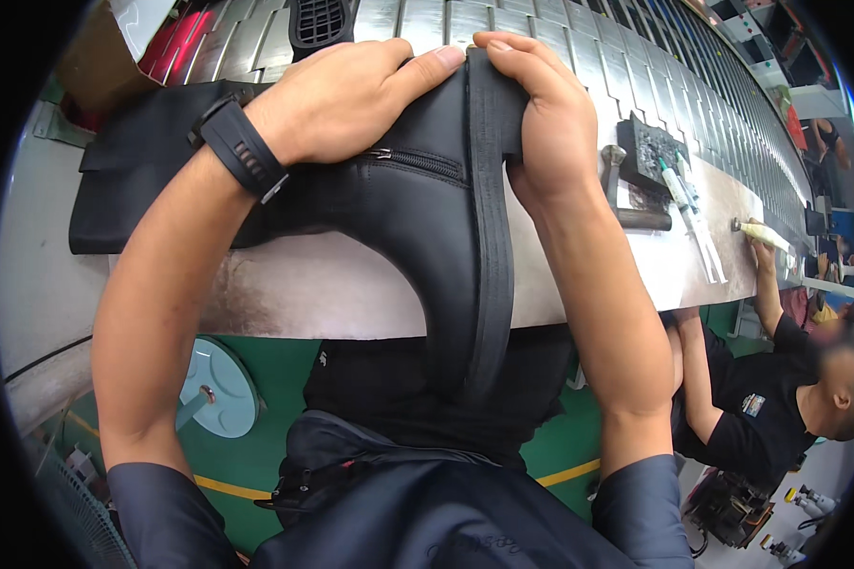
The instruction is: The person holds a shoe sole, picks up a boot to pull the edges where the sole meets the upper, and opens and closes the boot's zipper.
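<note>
A tall black boot (pixel 351 204) lies on its side across the metal work surface, its shaft to the left and its sole edge (pixel 491 247) standing to the right, the toe end toward me. A short zip shows at the ankle. My left hand (pixel 346 100), with a black wristband, grips the boot's upper near the heel, thumb reaching the sole's edge. My right hand (pixel 550 114) wraps round the sole's far end from the right, its fingers partly hidden behind it.
Right of the boot lie a hammer (pixel 641 216), a dark block (pixel 647 156) and syringe-like tubes (pixel 697 223). A dark sole (pixel 320 24) sits on the slatted metal conveyor (pixel 579 47). A co-worker (pixel 759 408) works at right. A pale blue stool (pixel 220 389) stands below left.
</note>
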Motion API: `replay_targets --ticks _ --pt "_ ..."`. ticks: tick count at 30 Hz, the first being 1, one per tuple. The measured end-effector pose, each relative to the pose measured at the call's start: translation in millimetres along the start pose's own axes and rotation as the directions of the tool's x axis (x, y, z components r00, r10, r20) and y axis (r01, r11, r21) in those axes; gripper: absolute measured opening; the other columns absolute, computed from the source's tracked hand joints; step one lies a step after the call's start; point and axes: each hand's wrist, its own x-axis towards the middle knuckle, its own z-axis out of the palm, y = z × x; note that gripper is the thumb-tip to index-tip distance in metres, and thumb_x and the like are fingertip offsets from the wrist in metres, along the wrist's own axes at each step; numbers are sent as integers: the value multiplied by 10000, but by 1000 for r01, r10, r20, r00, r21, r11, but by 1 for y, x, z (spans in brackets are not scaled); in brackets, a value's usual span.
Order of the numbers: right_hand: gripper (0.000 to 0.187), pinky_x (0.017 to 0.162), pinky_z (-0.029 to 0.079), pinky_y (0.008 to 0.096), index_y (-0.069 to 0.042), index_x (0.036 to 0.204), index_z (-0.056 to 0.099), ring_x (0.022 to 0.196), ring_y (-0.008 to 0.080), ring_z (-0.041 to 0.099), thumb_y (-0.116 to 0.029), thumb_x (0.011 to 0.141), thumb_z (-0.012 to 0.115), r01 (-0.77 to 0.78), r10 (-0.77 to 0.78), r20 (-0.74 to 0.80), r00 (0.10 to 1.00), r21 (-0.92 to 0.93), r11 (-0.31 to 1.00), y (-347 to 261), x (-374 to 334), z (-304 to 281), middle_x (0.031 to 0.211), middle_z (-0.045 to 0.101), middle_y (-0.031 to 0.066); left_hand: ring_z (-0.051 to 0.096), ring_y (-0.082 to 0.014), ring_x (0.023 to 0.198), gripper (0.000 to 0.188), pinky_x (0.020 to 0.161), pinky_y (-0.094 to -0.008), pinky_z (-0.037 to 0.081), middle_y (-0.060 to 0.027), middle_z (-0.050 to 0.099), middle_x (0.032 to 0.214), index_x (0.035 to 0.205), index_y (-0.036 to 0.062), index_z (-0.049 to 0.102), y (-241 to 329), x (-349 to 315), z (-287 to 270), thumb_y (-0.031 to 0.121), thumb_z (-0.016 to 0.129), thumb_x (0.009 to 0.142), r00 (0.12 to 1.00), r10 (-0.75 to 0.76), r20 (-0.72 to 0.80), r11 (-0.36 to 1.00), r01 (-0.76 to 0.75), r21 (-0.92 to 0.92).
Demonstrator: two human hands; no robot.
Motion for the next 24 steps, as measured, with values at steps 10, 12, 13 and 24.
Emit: replay_targets --ticks 10,12,13,24 --pt "226 877 531 265 9 1156 770 950 136 661 -91 987 660 -52 59 -53 997 117 992 12 5 11 1077 737 72 706 -399 911 581 839 -457 529 -233 718 943 1119 -37 720 -18 -15 8 524 573 1107 999 -47 -17 997 45 -60" --pt "236 879 526 259 7 1175 758 949 130 656 -103 992 658 -79 79 2 997 81 994 8 2 9 1075 734 67 707 -430 1009 711 904 -475 535 -266 725 1058 1188 -73 689 -25 -17 1 617 670 1018 998 35 57 986 -26 -164" --pt "247 882 522 254 5 1195 747 949 123 652 -114 997 656 -104 102 49 994 50 993 5 1 7 1074 732 63 696 -431 1079 793 964 -466 537 -274 717 1131 1249 -75 663 -30 -19 -5 633 790 915 991 76 112 986 -58 -157" --pt "333 1013 544 318 75 1224 709 1085 222 707 -49 945 577 2 -16 141 990 101 995 10 -8 0 1214 750 189 616 -383 1158 885 1102 -459 443 -199 708 1130 1295 -22 646 -24 -30 -8 624 929 761 982 115 149 951 -65 -302"
